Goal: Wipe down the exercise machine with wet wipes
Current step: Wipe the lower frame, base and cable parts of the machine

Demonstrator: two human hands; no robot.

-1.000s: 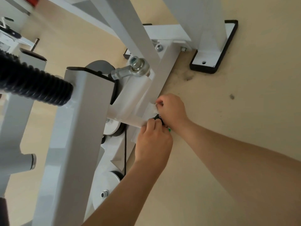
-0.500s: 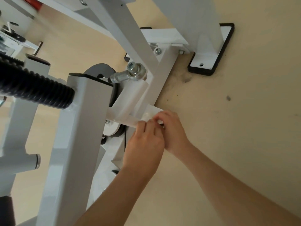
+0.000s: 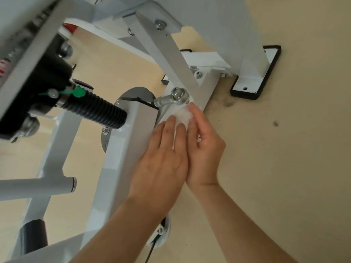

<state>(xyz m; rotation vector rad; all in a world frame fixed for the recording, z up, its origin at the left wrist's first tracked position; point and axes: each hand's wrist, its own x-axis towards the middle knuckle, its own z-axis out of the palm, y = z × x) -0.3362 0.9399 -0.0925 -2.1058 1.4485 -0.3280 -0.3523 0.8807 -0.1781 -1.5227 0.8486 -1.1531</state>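
Pressing a wet wipe under the metal joint

Both hands meet at the middle of the exercise machine (image 3: pixel 131 141), a white steel frame standing on a beige floor (image 3: pixel 284 149). The wet wipe (image 3: pixel 183 115), white and bunched, lies against a white link just below a shiny metal joint (image 3: pixel 177 95). The left hand (image 3: pixel 165 158) has straight fingers which press flat on the near edge of the wipe. The right hand (image 3: pixel 204 149) lies along the wipe's right side, its fingers stretched toward the joint; I cannot tell if it pinches the wipe. To the left is a black ribbed sleeve (image 3: pixel 96 111) with a green tag (image 3: pixel 78 92). Far right, a black-edged foot plate (image 3: pixel 254 86) sits on the floor.
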